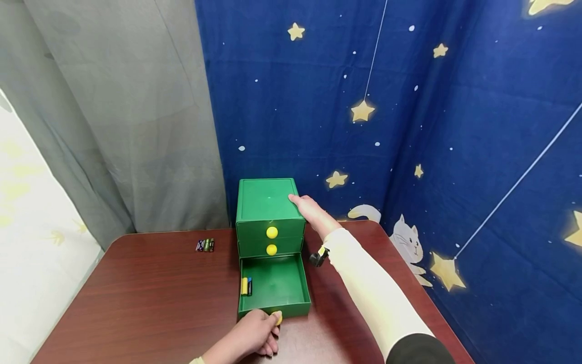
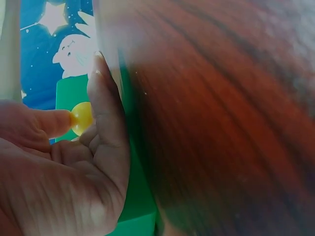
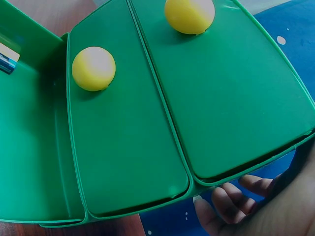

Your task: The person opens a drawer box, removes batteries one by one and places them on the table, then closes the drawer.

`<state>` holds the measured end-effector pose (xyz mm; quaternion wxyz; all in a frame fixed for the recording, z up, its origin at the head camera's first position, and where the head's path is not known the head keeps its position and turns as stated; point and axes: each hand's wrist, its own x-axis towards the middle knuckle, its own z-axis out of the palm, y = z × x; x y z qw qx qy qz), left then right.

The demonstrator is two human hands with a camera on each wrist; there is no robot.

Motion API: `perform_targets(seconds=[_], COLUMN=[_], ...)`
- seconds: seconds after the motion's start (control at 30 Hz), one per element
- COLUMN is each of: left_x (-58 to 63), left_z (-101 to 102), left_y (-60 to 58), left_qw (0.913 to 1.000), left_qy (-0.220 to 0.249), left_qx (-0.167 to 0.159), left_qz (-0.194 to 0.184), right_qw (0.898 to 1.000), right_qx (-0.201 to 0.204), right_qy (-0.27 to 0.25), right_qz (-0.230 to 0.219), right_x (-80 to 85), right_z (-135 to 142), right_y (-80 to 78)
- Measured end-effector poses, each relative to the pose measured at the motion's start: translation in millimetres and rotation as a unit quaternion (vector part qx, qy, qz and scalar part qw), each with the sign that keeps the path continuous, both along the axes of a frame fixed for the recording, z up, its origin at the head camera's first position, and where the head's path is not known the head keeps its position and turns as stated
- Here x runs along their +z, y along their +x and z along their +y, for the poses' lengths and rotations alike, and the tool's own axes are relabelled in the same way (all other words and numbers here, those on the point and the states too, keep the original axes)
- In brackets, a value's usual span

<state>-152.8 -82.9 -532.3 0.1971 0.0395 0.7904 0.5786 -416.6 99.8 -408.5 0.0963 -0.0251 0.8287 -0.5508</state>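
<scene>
1. So we've got a reddish-brown wooden table (image 1: pixel 159 293), a grey curtain (image 1: pixel 136 101) off at 11 o'clock and a blue starry curtain (image 1: pixel 318 76) from 12 round to 3.

2. Our main thing is the green cabinet (image 1: pixel 265 197) near the table's 12 o'clock edge. Its bottom drawer (image 1: pixel 279 285) is pulled out toward 6, with a yellow cylinder (image 1: pixel 244 286) and a dark cylinder (image 1: pixel 249 287) (batteries, we reckon) at its 9 o'clock wall.

3. At 6 o'clock, the left hand (image 1: pixel 256 331) pinches the bottom knob (image 1: pixel 279 320) between thumb and bent fingers. Good spot: it's central, so we'd expect a straight slide. Round and smooth-looking though, so maybe a bit slippery.

4. At the cabinet's 3 o'clock, the right hand (image 1: pixel 313 210) isn't wrapped round anything: thumb over the top edge, fingers loosely bent by the side wall. We can't tell how hard it presses.

5. Handling guess: thin plastic, light, stiffish, with a little flex in the walls. Not super fragile, but with the drawer out we'd brace the body up there against tipping or skidding.

6. The small cylinders (image 1: pixel 205 245) at the cabinet's 8 o'clock look rigid and prone to roll; we'd pinch those mid-barrel.
</scene>
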Motion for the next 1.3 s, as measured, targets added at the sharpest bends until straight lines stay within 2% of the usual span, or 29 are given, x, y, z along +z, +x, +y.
perform_targets(seconds=[0.17, 0.3, 0.4, 0.5, 0.57, 0.67, 0.8, 0.9, 0.97, 1.07, 1.17, 1.3], left_x=[-1.5, 1.9, 9.1, 21.6, 33.1, 54.3, 80.4, 91.8, 94.9, 93.4, 88.2, 81.5], left_z=[1, -2, -7, -12, -14, -22, -37, -48, -52, -55, -55, -51], left_y=[-0.5, 0.7, 4.5, 7.1, 5.1, -5.3, -25.7, -43.1, -55.9, -75.6, -92.6, -107.5], left_qw=[1.0, 0.9996, 0.9974, 0.993, 0.9899, 0.9845, 0.9706, 0.9474, 0.9231, 0.8813, 0.8454, 0.8107], left_qy=[-0.004, -0.014, -0.027, -0.02, -0.007, 0.002, -0.051, -0.122, -0.177, -0.252, -0.322, -0.405], left_qx=[-0.003, -0.014, -0.053, -0.111, -0.141, -0.164, -0.172, -0.187, -0.2, -0.221, -0.238, -0.258], left_qz=[0.002, -0.02, -0.04, -0.036, -0.007, 0.062, 0.16, 0.229, 0.277, 0.333, 0.354, 0.335], right_qw=[1.0, 1.0, 1.0, 1.0, 1.0, 1.0, 1.0, 1.0, 1.0, 1.0, 1.0, 1.0], right_qx=[-0.001, 0.001, 0.004, 0.003, 0.002, 0.001, 0.001, -0.001, -0.003, -0.006, -0.003, 0.0], right_qy=[0.0, 0.001, 0.003, 0.007, 0.01, 0.012, 0.011, 0.01, 0.012, 0.012, 0.01, 0.006], right_qz=[0.002, 0.0, -0.001, -0.004, -0.005, -0.003, -0.005, -0.007, -0.007, -0.004, -0.005, -0.002], right_x=[-0.2, 0.7, 1.3, 1.0, 0.9, 0.5, -0.7, -1.0, -0.8, 0.3, 0.3, 0.8], right_z=[2, 2, 1, 0, -1, -2, -3, -3, -2, -1, -1, -1], right_y=[-0.8, -0.7, -0.4, -0.4, -0.5, -1.5, -2.7, -2.7, -2.6, -2.0, -1.6, -0.1])
